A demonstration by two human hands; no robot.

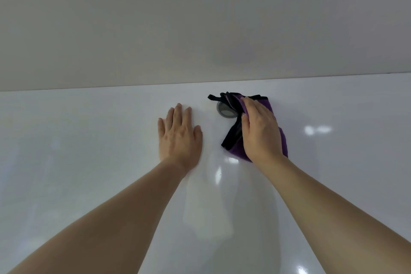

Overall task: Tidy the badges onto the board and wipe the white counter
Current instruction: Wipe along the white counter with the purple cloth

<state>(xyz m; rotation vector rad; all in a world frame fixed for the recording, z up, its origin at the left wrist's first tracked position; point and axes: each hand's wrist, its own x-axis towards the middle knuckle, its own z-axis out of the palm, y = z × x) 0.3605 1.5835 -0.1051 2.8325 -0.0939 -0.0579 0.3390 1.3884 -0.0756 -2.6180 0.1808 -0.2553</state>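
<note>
A: What's in view?

B: Glossy white counter [89,140] seen from above, meeting a plain pale wall [200,18] at the back. Two bare forearms reach fwd from the bottom edge.

A: Left hand?

B: Left hand [179,133] lies palm down on the counter, fingers straight & together, holding nothing.

A: And the right?

B: Right hand [260,129] presses flat on a purple cloth w/ black trim [235,135], fingers extended over it, not curled round it. Cloth is bunched on the counter near the wall, just right of center.

A: Anything else?

B: A round gray disc [225,111] set in the counter, partly under the cloth's left edge, between the two hands. Can't tell what it is. Light glints on the surface at right.
</note>
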